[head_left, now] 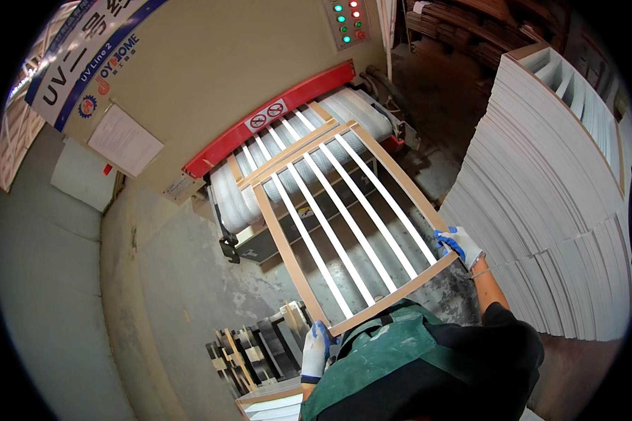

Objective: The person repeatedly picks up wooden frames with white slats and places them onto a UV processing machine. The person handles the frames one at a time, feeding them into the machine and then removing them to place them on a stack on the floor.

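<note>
The left hand and right hand, gloved and well apart, grip the near left and near right corners of a slatted frame. Its far end overlaps a mesh belt, just beside a second slatted frame reaching under the red guard; stacked white panels stand right.

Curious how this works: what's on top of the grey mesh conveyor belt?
A white-slatted rectangular tan frame; a matching held frame partly overlaps the belt. The long red bar hides anything farther inside.
</note>
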Available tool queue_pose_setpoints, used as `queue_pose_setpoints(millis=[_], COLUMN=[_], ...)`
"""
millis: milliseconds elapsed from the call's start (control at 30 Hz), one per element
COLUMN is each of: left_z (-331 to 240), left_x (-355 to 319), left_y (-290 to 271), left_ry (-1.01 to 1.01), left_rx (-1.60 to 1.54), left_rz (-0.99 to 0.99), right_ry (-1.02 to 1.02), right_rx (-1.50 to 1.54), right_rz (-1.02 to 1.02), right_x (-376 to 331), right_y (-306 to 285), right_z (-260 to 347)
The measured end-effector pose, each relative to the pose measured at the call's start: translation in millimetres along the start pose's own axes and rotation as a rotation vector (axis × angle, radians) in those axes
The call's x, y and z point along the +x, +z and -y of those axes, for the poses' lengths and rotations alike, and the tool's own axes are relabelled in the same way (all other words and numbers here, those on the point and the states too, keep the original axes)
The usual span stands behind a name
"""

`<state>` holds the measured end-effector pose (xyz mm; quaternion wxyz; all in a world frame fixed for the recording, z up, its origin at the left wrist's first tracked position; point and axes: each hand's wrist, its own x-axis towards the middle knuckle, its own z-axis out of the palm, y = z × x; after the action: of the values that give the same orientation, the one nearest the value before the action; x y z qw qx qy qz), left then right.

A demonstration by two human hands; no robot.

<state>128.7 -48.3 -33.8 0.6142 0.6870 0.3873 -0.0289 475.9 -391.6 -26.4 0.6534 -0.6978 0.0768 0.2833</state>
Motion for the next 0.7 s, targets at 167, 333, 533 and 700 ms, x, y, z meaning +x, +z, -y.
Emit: queue_pose_setpoints(millis=[167,333,533,700], left_z=[12.1,0.5,-3.0,-32.2], left_x=[18.5,33.7,62.2,71.4], left_y=[2.3,-2.4,-9.3,-13.3], left_ry=[0.217,0.086,0.14,0.138], left_rx=[0.14,0.032,-0.051,-0.075], left_rz=[-0.015,0.014,-0.029,-0.057], right_ry=[-0.048,-0.036,-0.017,-0.039], right_rx=[-0.086,0.059,0.011,0.006], right_rz=[0.046,0.007,-0.01,0.018], right_x=[23.0,40.2,71.4,91.1], right_y=[-8.5,-4.3,4.7,19.6], right_z=[-1.6,4.5,18.6,30.1])
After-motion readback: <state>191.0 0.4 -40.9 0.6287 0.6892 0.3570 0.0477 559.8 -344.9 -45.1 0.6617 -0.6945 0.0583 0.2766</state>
